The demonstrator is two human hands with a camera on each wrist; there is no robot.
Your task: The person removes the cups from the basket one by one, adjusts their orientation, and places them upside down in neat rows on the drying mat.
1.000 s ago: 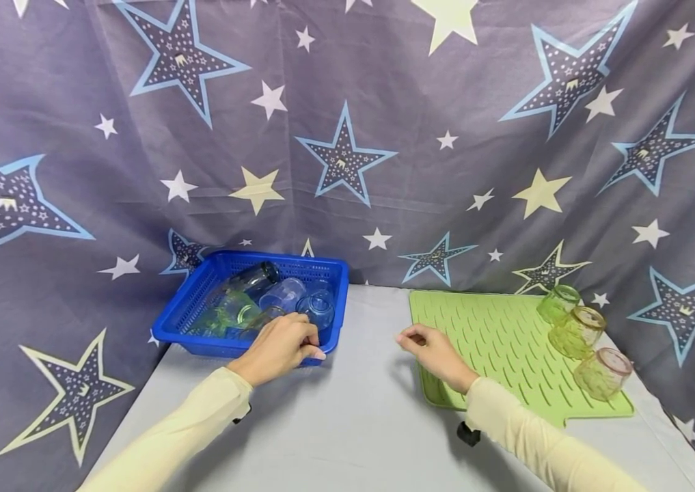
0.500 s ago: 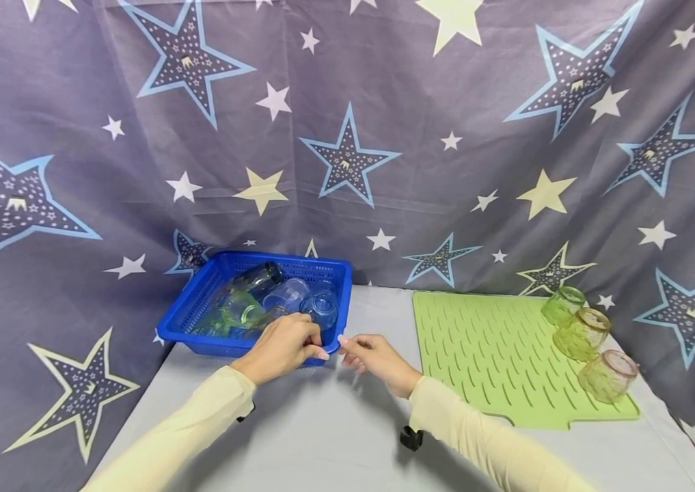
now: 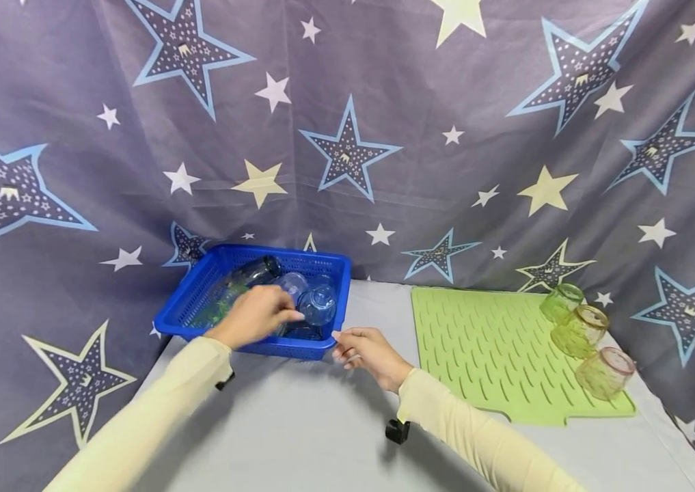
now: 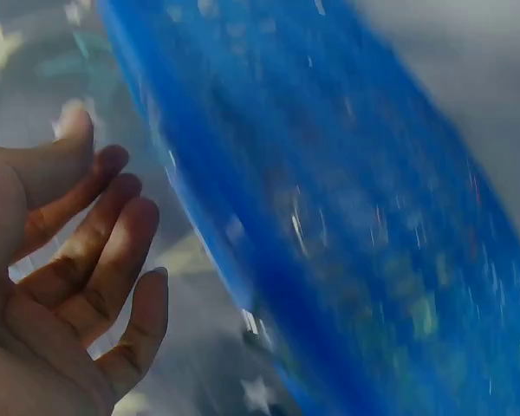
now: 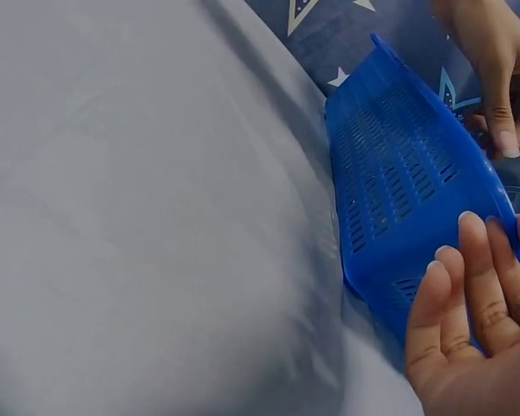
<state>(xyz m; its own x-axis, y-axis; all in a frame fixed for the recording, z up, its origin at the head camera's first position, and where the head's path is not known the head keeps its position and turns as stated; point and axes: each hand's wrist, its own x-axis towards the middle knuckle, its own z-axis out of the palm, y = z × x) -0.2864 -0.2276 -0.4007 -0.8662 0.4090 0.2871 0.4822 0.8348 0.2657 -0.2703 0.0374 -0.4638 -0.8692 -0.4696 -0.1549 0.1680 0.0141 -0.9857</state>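
A blue plastic basket (image 3: 169,320) stands at the left of the table with several glasses in it. My right hand (image 3: 374,359) pinches the rim at its near right corner; in the right wrist view, thumb and fingers meet at the edge of the basket (image 5: 394,165). Over the near side of the basket hovers my left hand (image 3: 255,316). Its fingers are loosely bent with nothing between them, as the left hand (image 4: 87,277) shows in the blurred left wrist view. A blue glass (image 3: 318,305) and a dark glass (image 3: 259,271) show in the basket; my left hand partly hides the green glassware (image 3: 219,304).
On the right lies a green drying mat (image 3: 476,342). Along its right side stand a green glass (image 3: 561,303), a yellow glass (image 3: 579,332) and a pinkish glass (image 3: 605,373). A star-patterned curtain (image 3: 421,171) rises behind the grey-white tablecloth (image 3: 298,424).
My right hand has come left from the mat to the basket's corner and taken its rim. My left hand has moved up and left from the near rim, above the glasses.
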